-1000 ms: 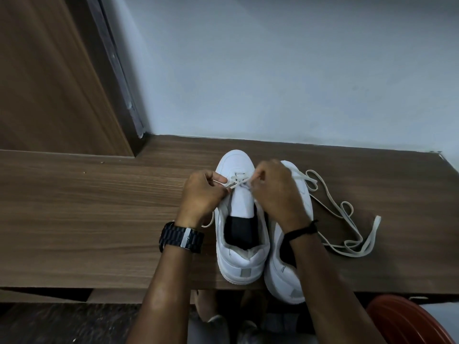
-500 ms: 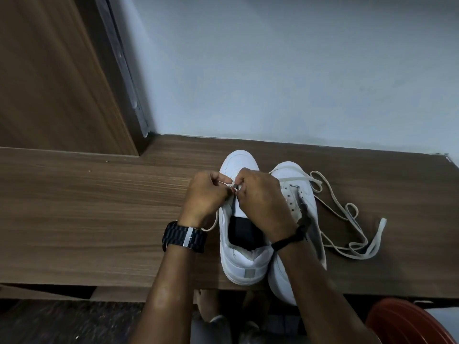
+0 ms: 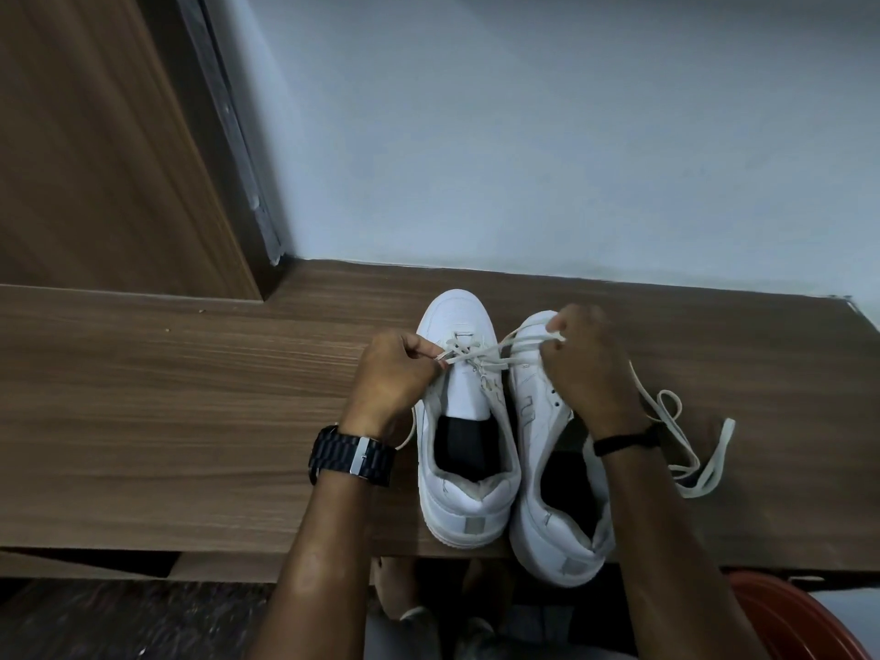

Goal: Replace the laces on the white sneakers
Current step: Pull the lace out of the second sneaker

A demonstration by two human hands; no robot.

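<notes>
Two white sneakers stood side by side on the wooden tabletop [image 3: 190, 397], toes toward the wall [image 3: 524, 135] and heels at the near edge. The left sneaker [image 3: 464, 488] sat wholly on the surface; the heel of the right sneaker [image 3: 547, 531] overhung the edge slightly. The two shoes touched along their inner sides.

The left hand [image 3: 390, 378] had its fingers curled and pinched the tipped end of a pale lace [image 3: 481, 362] just beside the left sneaker's lower eyelets. The right hand [image 3: 585, 364] was likewise curled, gripping the other run of the same lace above the toe of the right sneaker. The lace ran taut between the two hands and crossed the front of the left sneaker, where it passed through the lowest eyelets only; the rest of the tongue lay bare.

A second, loose lace [image 3: 685, 435] lay in loops on the tabletop to the right of the right sneaker, partly behind the right wrist.

The left wrist carried a dark link watch [image 3: 352, 457]; the right wrist carried a thin black band [image 3: 624, 440]. A red round object [image 3: 800, 621] showed at the lower right, below the tabletop.
</notes>
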